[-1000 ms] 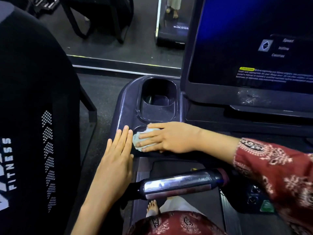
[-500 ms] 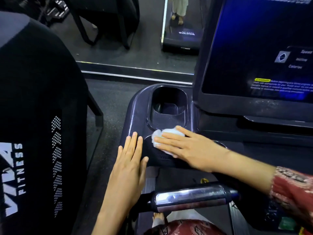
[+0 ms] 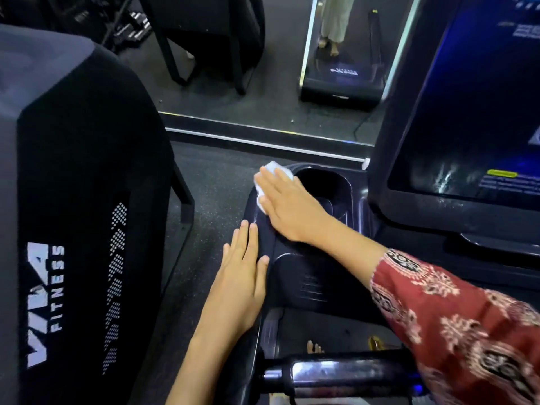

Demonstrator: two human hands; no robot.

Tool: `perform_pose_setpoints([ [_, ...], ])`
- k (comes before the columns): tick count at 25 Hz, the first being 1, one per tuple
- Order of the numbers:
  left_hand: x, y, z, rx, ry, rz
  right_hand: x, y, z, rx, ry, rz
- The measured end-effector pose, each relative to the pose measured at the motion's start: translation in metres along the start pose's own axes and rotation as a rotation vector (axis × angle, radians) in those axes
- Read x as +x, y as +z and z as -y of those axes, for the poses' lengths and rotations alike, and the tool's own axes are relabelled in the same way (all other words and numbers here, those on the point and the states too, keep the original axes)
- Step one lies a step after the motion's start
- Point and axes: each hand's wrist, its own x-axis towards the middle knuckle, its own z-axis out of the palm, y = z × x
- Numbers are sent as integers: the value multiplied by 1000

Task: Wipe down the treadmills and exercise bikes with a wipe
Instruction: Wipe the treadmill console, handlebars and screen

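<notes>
Head cam: R hand (image 3: 287, 206) fingers flat, pressing wipe (image 3: 274, 168) onto console (image 3: 306, 276) corner; L hand (image 3: 242, 276) flat, empty, prob bracing.

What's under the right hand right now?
A pale wipe, pressed flat under the right hand onto the console's rim beside the cup holder. Only its edges show past the fingers; the rest is covered.

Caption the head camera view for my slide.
Right hand presses a wipe on the treadmill console rim; left hand rests flat alongside.
</notes>
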Motion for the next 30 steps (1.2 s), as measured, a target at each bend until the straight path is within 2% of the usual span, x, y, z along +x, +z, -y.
perform_pose_setpoints([
  [2,14,-5,1,-39,-9,37,12,-6,-7,-15,24,-11],
  [4,16,-7,6,-88,-11,82,-7,-4,0,38,-110,-106],
  [7,17,-9,6,-151,6,98,-40,-4,13,188,-227,-78],
  [8,22,-8,6,-151,8,99,-33,-4,8,202,-193,-87],
  [10,41,-9,8,-112,23,94,-2,-3,-4,162,-12,-91],
  [13,66,-13,9,-69,83,114,25,-8,-5,61,260,56],
  [17,60,-13,13,-48,147,142,-22,0,30,-100,184,85],
  [20,51,-9,18,-17,196,149,-46,1,47,-43,200,47],
  [22,51,-7,19,30,217,169,-42,-10,49,142,270,1],
  [23,51,-7,19,51,217,174,-40,-15,45,209,303,29],
  [25,51,-8,20,85,209,163,-47,-21,45,271,242,90],
  [27,49,-8,20,128,209,170,-64,-26,47,246,262,143],
  [30,41,-6,12,220,247,172,-95,-36,40,75,348,284],
])
